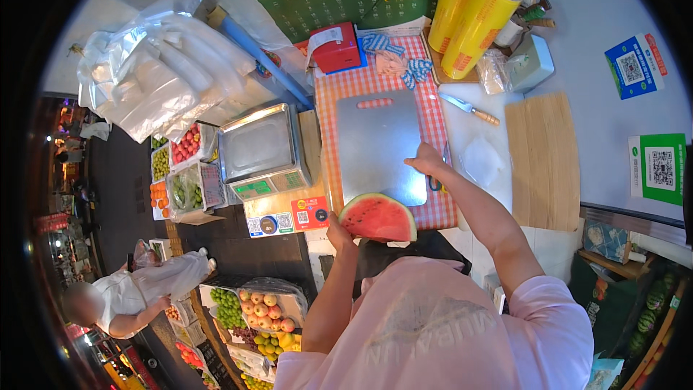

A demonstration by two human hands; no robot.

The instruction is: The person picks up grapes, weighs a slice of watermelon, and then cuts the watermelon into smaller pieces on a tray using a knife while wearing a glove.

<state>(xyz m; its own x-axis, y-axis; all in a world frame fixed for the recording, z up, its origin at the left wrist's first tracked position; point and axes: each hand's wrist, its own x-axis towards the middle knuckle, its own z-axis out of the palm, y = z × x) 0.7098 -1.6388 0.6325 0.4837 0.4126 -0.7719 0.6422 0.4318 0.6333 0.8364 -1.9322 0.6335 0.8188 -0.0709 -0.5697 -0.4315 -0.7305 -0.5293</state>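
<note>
My left hand [341, 232] holds a cut piece of watermelon [379, 218] by its left end, red flesh facing up, at the near edge of a metal cutting board [379, 146]. My right hand [427, 161] is at the board's right edge, its fingers curled over that edge; the hand hides part of what lies beneath. Under the board is a red-and-white checked cloth [327, 119]. Scissors [436, 184] lie partly hidden below my right wrist. A knife with a wooden handle [470, 109] rests on a white board [479, 135] to the right.
A scale with a metal tray [259, 143] stands left of the board. Yellow film rolls [476, 24], a red printer [333, 49] and knotted cloths [395, 59] sit at the back. Plastic bags [157, 70] hang at the upper left. Fruit boxes and a person [130, 295] are at lower left.
</note>
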